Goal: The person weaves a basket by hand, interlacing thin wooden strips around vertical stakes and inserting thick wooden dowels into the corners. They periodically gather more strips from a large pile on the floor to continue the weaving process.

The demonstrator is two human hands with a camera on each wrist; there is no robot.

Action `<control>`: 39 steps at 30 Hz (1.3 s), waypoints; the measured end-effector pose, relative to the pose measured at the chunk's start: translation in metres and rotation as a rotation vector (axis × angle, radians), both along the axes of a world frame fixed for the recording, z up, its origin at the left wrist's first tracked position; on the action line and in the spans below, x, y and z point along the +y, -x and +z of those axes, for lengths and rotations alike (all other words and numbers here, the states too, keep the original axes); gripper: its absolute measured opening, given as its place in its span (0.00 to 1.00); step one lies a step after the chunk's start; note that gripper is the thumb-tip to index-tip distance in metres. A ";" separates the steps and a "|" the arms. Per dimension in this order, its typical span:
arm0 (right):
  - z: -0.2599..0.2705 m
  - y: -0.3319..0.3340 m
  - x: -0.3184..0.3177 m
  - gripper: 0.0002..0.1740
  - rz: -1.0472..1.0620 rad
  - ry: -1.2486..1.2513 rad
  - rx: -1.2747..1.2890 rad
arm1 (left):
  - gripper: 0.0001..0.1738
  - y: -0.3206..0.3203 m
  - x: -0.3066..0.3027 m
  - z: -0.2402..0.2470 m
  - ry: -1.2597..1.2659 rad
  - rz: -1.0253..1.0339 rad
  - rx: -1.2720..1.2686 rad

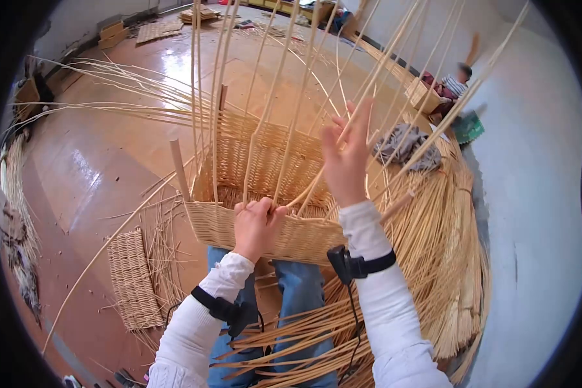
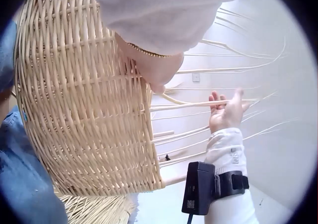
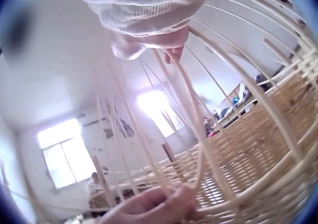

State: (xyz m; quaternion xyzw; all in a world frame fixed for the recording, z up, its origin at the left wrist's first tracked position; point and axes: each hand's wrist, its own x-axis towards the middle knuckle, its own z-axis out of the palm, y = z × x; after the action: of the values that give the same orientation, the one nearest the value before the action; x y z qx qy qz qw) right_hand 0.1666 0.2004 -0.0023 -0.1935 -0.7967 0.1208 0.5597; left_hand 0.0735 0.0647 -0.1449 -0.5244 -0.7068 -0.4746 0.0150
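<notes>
A half-woven wicker basket (image 1: 268,234) stands before my knees, with long upright stakes (image 1: 265,123) rising from its walls. My left hand (image 1: 258,226) is at the near rim, fingers curled over the edge, pinching a pale rod (image 3: 200,167) where it leaves the weave. Above the basket's right end, my right hand (image 1: 348,161) is raised with its fingers extended. In the left wrist view that rod (image 2: 184,104) runs from the rim across the open palm of the right hand (image 2: 228,114). In the right wrist view, the sleeve hides most of that hand.
A large bundle of rods (image 1: 443,258) lies along the right, with a grey cloth (image 1: 407,147) on it. Loose rods (image 1: 291,336) cross my legs. A woven panel (image 1: 134,278) lies on the floor at left. Another person (image 1: 456,83) sits by the far right wall.
</notes>
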 end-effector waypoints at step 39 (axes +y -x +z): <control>-0.104 -0.136 -0.157 0.07 0.175 0.939 0.482 | 0.13 -0.075 0.045 0.027 0.227 -0.301 -0.066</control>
State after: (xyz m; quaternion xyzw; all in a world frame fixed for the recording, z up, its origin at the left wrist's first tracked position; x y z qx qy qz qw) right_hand 0.3023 0.0433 -0.1063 -0.3228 -0.5188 0.5515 0.5680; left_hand 0.1484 0.1095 -0.1180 -0.6066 -0.6696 -0.4055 -0.1387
